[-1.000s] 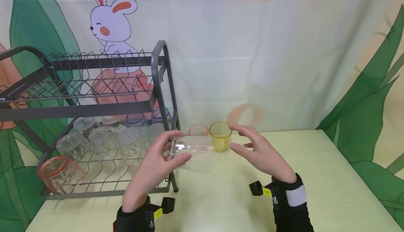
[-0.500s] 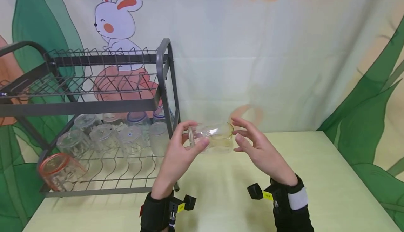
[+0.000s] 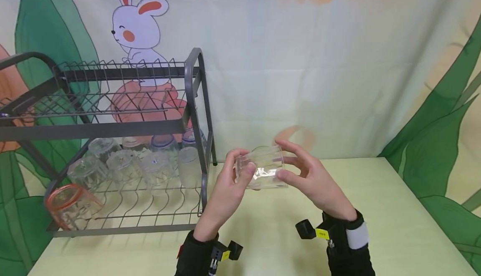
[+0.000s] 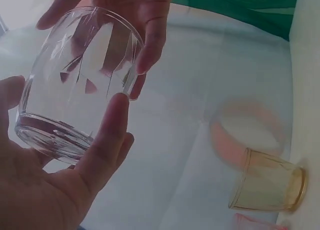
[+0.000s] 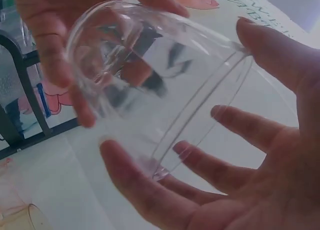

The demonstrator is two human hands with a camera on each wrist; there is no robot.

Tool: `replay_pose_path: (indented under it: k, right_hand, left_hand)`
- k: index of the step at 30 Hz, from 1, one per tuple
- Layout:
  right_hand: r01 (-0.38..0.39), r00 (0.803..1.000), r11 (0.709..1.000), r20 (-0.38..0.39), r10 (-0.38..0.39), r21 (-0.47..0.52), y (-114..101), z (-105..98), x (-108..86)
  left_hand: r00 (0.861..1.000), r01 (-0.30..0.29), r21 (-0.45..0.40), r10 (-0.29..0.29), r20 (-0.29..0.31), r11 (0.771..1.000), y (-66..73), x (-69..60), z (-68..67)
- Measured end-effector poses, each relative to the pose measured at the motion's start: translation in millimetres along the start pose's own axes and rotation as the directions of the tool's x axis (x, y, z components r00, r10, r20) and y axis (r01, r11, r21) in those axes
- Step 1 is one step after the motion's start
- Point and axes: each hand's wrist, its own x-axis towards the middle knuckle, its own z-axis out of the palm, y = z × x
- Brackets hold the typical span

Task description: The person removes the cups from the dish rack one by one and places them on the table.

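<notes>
A clear drinking glass (image 3: 263, 169) lies sideways in the air between both hands, its base toward the left. My left hand (image 3: 227, 190) grips it around the base end, thumb along the near side. At the rim, my right hand (image 3: 315, 180) holds the glass between thumb and fingers. The right wrist view shows that rim (image 5: 205, 110) between the spread right fingers. Beyond the held glass, a yellow glass (image 4: 267, 182) and part of a pink-edged glass (image 4: 255, 223) appear in the left wrist view. From the head view both are mostly hidden.
To the left stands a dark two-tier dish rack (image 3: 124, 228). Several upturned clear glasses (image 3: 155, 167) sit on its lower shelf, with an orange-rimmed glass (image 3: 73, 205) at the front corner. Behind the pale table (image 3: 360, 209) hangs a printed curtain (image 3: 338, 71).
My left hand has carried the clear glass rightward to the right hand. The right fingers, apart from it one second ago, now hold its rim. The yellow glass has become covered in the head view.
</notes>
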Motion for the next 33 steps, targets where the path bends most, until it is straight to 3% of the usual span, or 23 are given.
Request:
replay_pose_path:
  k: [3,7,14,22,28,31,33]
  right_hand:
    - [-0.017,1.0,0.999,-0.013,0.016,-0.04,-0.6,-1.8,-2.8]
    - [-0.042,0.999,0.996,-0.009,0.041,-0.075,3.2,-1.3,-9.0]
    - [-0.012,0.999,0.985,-0.046,0.004,-0.172,1.8,-3.6,-9.3]
    - [0.063,0.997,0.957,-0.033,-0.075,-0.282,0.5,-4.2,-5.4]
    - [0.066,0.995,0.932,-0.042,-0.087,-0.357,-1.1,-6.4,-3.1]
    - [0.07,0.994,0.918,-0.054,-0.099,-0.391,-0.1,-7.0,-2.7]
    - [0.076,0.992,0.903,-0.059,-0.111,-0.422,1.5,-7.1,-2.2]
  left_hand:
    - [1.0,0.026,0.076,-0.027,0.01,0.997,-3.8,-2.5,1.5]
    - [0.995,0.094,0.204,-0.1,0.017,0.974,-7.1,-10.3,-0.7]
    - [0.989,0.112,0.227,-0.13,0.067,0.967,-5.7,-7.1,-3.2]
    - [0.992,0.086,0.283,-0.109,0.067,0.955,-6.5,-7.1,-8.1]
    - [0.998,0.025,0.319,-0.044,0.051,0.948,-3.7,-2.6,-7.4]
    - [0.999,-0.009,0.388,-0.004,0.034,0.922,1.3,-2.2,-10.1]
    - [0.999,-0.034,0.459,0.026,0.023,0.888,6.0,-3.8,-14.2]
